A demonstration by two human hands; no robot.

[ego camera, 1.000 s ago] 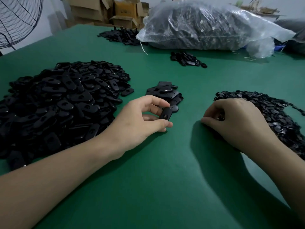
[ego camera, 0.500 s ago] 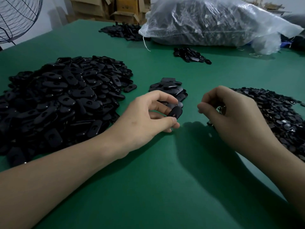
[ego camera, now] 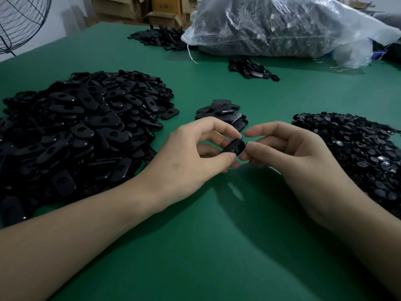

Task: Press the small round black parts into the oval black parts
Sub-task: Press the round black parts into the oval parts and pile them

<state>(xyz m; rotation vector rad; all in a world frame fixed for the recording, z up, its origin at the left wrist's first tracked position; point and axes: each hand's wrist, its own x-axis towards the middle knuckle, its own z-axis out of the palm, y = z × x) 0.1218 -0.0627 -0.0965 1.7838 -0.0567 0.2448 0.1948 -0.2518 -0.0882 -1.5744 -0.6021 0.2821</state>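
Fingers (ego camera: 217,127) and thumb of my left hand (ego camera: 191,161) pinch one oval black part (ego camera: 234,147), held clear of the green tabletop (ego camera: 195,246), between the heap of oval parts (ego camera: 76,131) on the left and the heap of small round parts (ego camera: 358,153) on the right. My right hand (ego camera: 288,153) sits just beside it, fingers curled, with forefinger and thumb tips almost at the oval's free end. Whether they carry a round part is hidden, so I cannot tell. I judge this to be the mating step. The oval's long axis runs from my left thumb up and away toward the right hand, rounded end pointing at those fingertips. The next move calls for lining a round piece over the oval's hole and squeezing squarely against a firm left grip.
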